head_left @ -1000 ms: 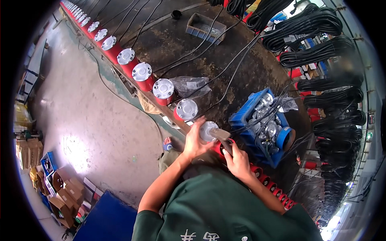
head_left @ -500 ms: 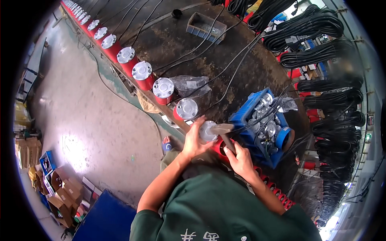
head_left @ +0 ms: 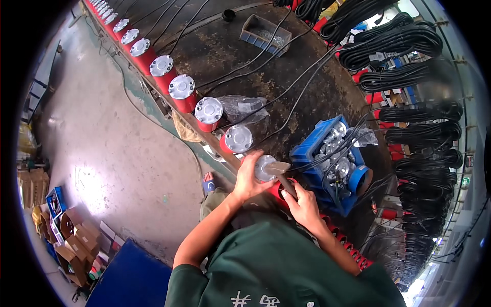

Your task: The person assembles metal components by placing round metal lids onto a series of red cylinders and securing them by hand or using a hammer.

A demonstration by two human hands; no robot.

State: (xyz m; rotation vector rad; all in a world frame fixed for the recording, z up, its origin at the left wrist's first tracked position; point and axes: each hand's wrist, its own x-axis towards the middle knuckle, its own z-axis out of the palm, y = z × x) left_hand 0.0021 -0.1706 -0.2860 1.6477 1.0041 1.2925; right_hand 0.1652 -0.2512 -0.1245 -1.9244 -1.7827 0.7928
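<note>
Head view, directions read as a clock face centred on the silver cap being worked. Writing: white characters point(head_left: 239, 300) mark the front of the dark green shirt point(head_left: 286, 261) at 6 o'clock; a pale label inside the clear plastic bag point(head_left: 230, 108) at 11 o'clock is too small to read. The left hand point(head_left: 247, 180) is partly curled, grasping the rim of the silver cap point(head_left: 263, 168), with its fingers toward 10 o'clock and its thumb toward 5 o'clock. The right hand point(head_left: 306, 206) is clenched around the handle of a hammer point(head_left: 288, 186), whose head lies over the cap's 3 o'clock side; whether the two touch cannot be told. An open red cylinder point(head_left: 279, 192) stands just beside the cap at 5 o'clock. The dark, stained counter point(head_left: 313, 108) carries a row of red cylinders with silver tops point(head_left: 209, 123) along its edge toward 11 o'clock. A blue crate point(head_left: 302, 150) of loose metal parts point(head_left: 343, 167) stands at 3 o'clock, and a grey-blue bin point(head_left: 253, 42) of small pieces at 12 o'clock. Coiled black cables point(head_left: 394, 45) line the far side from 1 to 4 o'clock. The pale floor point(head_left: 128, 179) extends at 9 o'clock, with cardboard boxes point(head_left: 77, 249) at 8 o'clock.
</note>
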